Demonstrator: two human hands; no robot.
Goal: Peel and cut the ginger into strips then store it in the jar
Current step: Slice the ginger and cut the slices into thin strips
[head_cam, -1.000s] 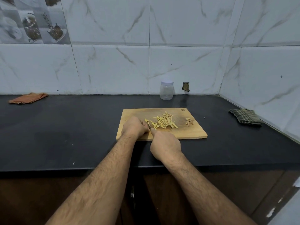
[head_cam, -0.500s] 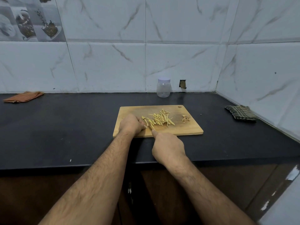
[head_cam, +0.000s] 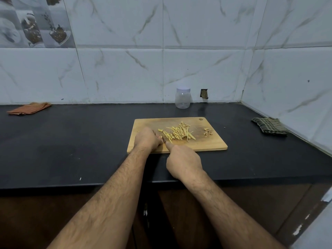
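Observation:
A wooden cutting board (head_cam: 212,144) lies on the black counter, with a pile of pale yellow ginger strips (head_cam: 177,133) in its middle. My left hand (head_cam: 146,139) is curled on the board's left part, its fingertips hiding whatever ginger piece it holds down. My right hand (head_cam: 183,161) grips a knife (head_cam: 164,140) whose blade tip shows between the two hands; the handle is hidden in the fist. A small heap of brown ginger peelings (head_cam: 208,132) sits at the board's right. The clear plastic jar (head_cam: 182,97), lid on, stands by the back wall.
An orange folded cloth (head_cam: 29,108) lies at the far left against the wall. A green checked cloth (head_cam: 269,127) lies at the right by the side wall. The counter's front edge (head_cam: 71,185) runs just under my forearms.
My right hand has drawn back toward the counter's front edge with the knife. The left hand stays on the board. The camera view has shifted slightly.

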